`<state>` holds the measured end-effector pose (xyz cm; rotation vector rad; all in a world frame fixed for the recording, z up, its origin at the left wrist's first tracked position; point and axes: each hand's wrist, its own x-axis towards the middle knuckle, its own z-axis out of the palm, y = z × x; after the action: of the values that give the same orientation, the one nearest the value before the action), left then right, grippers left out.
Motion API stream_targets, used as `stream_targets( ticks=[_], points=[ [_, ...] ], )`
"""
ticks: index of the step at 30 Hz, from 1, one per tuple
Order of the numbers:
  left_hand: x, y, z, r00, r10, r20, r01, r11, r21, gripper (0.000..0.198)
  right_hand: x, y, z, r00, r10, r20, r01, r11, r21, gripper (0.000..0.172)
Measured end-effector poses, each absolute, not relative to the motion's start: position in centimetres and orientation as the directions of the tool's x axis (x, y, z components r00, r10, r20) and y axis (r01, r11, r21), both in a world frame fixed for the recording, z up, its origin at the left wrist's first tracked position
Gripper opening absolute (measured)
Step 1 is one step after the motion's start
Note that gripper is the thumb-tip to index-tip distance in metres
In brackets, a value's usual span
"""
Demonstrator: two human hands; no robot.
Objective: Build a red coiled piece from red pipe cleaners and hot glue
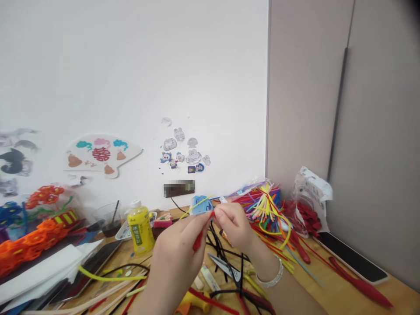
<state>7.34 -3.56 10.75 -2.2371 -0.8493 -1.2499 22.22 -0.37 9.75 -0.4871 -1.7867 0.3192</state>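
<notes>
My left hand (177,253) and my right hand (234,227) meet above the wooden desk (331,288), fingertips pinched together. The left hand pinches a red pipe cleaner (198,239) that hangs down beside its fingers. A thin yellow pipe cleaner (197,206) sticks up and to the left from the pinch. The right hand's fingers close on the same spot; a silver bracelet (274,276) circles its wrist. Black pipe cleaners (226,258) lie on the desk just under the hands.
A yellow drink bottle (140,227) stands left of the hands. Scissors (226,269) lie below them. A heap of coloured pipe cleaners (265,203) and a bag of red ones (308,210) sit at the right. Orange and red craft flowers (33,227) fill the left edge.
</notes>
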Motion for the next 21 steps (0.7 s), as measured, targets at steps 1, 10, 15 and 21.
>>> stream_targets(
  ticks=[1, 10, 15, 21],
  points=[
    [7.5, -3.6, 10.6, 0.403, 0.286, 0.869, 0.699, -0.709, -0.091, 0.022, 21.9, -0.4, 9.6, -0.174, 0.481, 0.859, 0.157, 0.875, -0.458, 0.036],
    [8.5, -4.0, 10.1, 0.493, 0.299, 0.817, 0.776, -0.575, -0.258, 0.038, 21.0, 0.1, 8.7, 0.042, 0.481, 0.876, 0.216, 0.851, -0.478, 0.036],
    [6.8, -3.7, 11.0, 0.491, 0.415, 0.765, 0.808, -0.545, -0.223, 0.039, 23.4, 0.4, 9.6, -0.208, 0.511, 0.834, 0.238, 0.853, -0.464, 0.037],
    [6.1, -3.8, 11.8, 0.573, 0.427, 0.699, 0.775, -0.560, -0.294, 0.038, 24.7, 0.3, 10.4, -0.592, 0.447, 0.671, 0.346, 0.892, -0.289, 0.033]
  ],
)
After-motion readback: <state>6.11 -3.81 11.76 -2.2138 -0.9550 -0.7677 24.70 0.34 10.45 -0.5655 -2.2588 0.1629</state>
